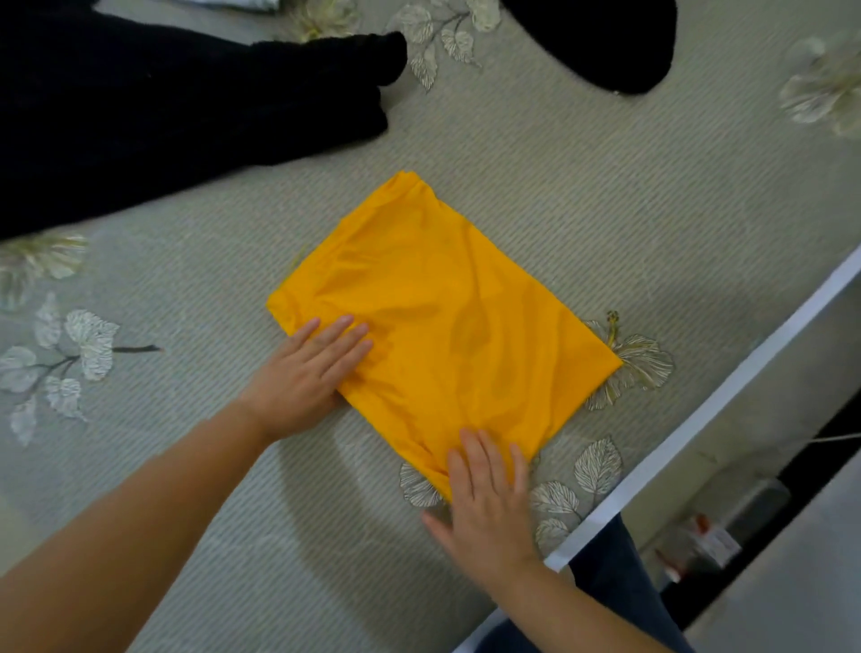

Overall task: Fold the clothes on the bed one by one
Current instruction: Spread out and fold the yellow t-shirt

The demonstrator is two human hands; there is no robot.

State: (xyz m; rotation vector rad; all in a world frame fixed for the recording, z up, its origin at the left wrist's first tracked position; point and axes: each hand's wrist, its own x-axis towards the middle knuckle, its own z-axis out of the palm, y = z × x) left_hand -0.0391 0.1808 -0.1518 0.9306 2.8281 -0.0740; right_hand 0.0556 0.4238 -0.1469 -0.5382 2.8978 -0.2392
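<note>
A yellow-orange garment (442,317) lies folded into a rectangle in the middle of the bed (605,186). My left hand (307,377) rests flat on its near left edge, fingers together and stretched out. My right hand (489,503) lies flat on its near corner, fingers spread, thumb off the cloth on the sheet. Neither hand grips the fabric; both press down on it.
A large black garment (140,107) is spread at the upper left. Another black piece (605,37) lies at the top right. A pale cloth (233,3) peeks in at the top edge. The bed's white edge (699,419) runs diagonally at right, with floor clutter beyond.
</note>
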